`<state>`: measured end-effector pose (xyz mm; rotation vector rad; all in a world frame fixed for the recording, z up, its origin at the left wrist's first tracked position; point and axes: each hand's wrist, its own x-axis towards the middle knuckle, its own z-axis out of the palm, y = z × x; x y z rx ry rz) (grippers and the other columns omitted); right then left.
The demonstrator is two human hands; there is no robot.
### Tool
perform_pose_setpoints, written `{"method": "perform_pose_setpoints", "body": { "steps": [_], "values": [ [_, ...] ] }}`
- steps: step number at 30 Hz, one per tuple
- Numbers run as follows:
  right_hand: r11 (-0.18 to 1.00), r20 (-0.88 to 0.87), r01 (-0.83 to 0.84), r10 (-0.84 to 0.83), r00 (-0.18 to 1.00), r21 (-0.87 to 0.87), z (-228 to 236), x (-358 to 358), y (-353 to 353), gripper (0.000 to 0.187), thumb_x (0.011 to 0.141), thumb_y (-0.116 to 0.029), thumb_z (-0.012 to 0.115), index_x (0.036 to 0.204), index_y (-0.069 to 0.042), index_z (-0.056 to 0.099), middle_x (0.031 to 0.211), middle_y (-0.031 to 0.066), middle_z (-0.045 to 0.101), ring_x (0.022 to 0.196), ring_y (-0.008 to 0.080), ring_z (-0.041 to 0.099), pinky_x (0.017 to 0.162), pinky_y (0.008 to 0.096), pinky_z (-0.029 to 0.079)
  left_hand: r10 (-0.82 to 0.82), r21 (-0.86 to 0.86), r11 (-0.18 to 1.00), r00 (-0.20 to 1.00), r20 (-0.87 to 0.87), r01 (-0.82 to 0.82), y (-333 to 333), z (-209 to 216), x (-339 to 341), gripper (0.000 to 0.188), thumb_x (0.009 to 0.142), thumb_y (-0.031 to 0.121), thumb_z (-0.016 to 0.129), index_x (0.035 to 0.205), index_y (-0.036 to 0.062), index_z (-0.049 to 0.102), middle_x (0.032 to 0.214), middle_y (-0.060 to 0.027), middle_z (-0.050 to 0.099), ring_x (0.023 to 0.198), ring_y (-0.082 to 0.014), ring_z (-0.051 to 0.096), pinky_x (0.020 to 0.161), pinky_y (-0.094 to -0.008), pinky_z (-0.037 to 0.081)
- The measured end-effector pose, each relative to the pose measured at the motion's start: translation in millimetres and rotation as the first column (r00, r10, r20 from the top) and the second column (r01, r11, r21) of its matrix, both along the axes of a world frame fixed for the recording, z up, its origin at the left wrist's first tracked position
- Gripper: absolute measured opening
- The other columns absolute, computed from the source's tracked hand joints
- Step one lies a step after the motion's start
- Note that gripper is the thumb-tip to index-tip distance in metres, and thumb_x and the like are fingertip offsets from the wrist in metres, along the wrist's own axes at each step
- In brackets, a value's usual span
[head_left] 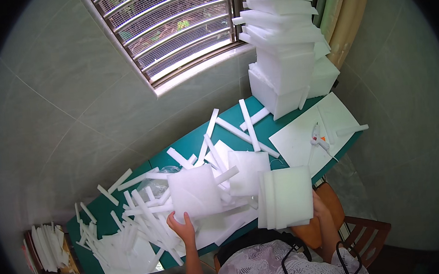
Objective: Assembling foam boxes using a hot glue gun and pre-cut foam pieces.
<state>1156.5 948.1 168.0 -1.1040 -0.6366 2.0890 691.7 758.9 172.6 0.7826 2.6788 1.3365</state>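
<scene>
My left hand (182, 228) is at the lower left corner of a square white foam sheet (194, 189), thumb and fingers apart; I cannot tell how firmly it touches. This sheet lies over a heap of loose foam strips (153, 213). To the right, my right hand (320, 207) grips the right edge of a stack of square foam sheets (289, 196) at the table's front edge. Some of its fingers are hidden behind the stack. Between the two, another foam square (247, 171) rests on the table.
A tall pile of foam sheets (285, 56) stands at the table's (189, 140) back right. A glue gun (319, 139) lies on a white board (295, 131), its cord trailing. Chairs (366, 236) are at the right front. A barred window (171, 28) is in the wall behind.
</scene>
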Motion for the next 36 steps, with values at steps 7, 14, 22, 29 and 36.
{"method": "perform_pose_setpoints", "body": {
  "steps": [7, 14, 22, 29, 36],
  "values": [
    [1.000, -0.027, 0.009, -0.009, 1.000, -0.018, 4.4, -17.1, -4.1, 0.061, 0.093, -0.002, 0.054, 0.148, -0.011, 0.030, 0.139, 0.0101, 0.048, 0.120, 0.0206, 0.052, 0.097, 0.0349, 0.048, -0.158, 0.015, 0.987, 0.987, -0.029, 0.159, 23.1, 13.2, 25.7, 0.040, 0.080, 0.008, 0.066, 0.115, -0.0016, 0.050, 0.117, -0.0190, 0.047, 0.114, -0.0365, 0.044, 0.101, -0.0443, 0.034],
    [0.999, 0.023, -0.033, 0.034, 0.999, -0.042, -3.4, -23.3, -5.2, 0.059, 0.093, 0.001, 0.051, 0.148, -0.011, 0.032, 0.139, 0.0101, 0.048, 0.120, 0.0211, 0.053, 0.097, 0.0345, 0.049, -0.240, 0.018, 0.971, 0.971, -0.020, 0.240, 21.3, 9.3, 31.7, 0.039, 0.079, 0.006, 0.066, 0.115, -0.0016, 0.050, 0.115, -0.0192, 0.048, 0.113, -0.0370, 0.046, 0.100, -0.0442, 0.036],
    [0.996, 0.030, -0.084, 0.085, 0.996, -0.040, 23.7, -60.3, 18.9, 0.064, 0.093, 0.000, 0.053, 0.150, -0.013, 0.026, 0.140, 0.0087, 0.046, 0.122, 0.0205, 0.051, 0.098, 0.0348, 0.048, -0.327, 0.042, 0.943, 0.944, -0.048, 0.329, 38.3, 18.4, 28.7, 0.034, 0.081, 0.004, 0.065, 0.112, -0.0005, 0.053, 0.108, -0.0147, 0.053, 0.091, -0.0272, 0.052, 0.079, -0.0371, 0.044],
    [0.991, 0.013, -0.132, 0.132, 0.991, -0.037, 40.5, -94.9, 23.2, 0.075, 0.087, -0.001, 0.061, 0.151, -0.013, 0.023, 0.144, 0.0086, 0.042, 0.127, 0.0203, 0.047, 0.102, 0.0349, 0.044, -0.464, 0.080, 0.867, 0.740, 0.487, 0.491, 59.8, 26.2, 53.2, 0.035, 0.085, 0.007, 0.065, 0.117, -0.0004, 0.052, 0.113, -0.0127, 0.054, 0.091, -0.0181, 0.055, 0.075, -0.0304, 0.047],
    [0.994, 0.059, -0.109, 0.109, 0.992, -0.010, 65.0, -112.0, 15.2, 0.076, 0.088, -0.003, 0.063, 0.151, -0.012, 0.023, 0.143, 0.0089, 0.043, 0.128, 0.0195, 0.046, 0.101, 0.0344, 0.044, -0.613, 0.376, 0.713, 0.267, 0.743, 0.592, 74.0, 27.1, 95.3, 0.069, 0.092, 0.014, 0.060, 0.146, 0.0019, 0.020, 0.135, -0.0200, 0.046, 0.115, -0.0226, 0.052, 0.090, -0.0316, 0.046]
  ]
}}
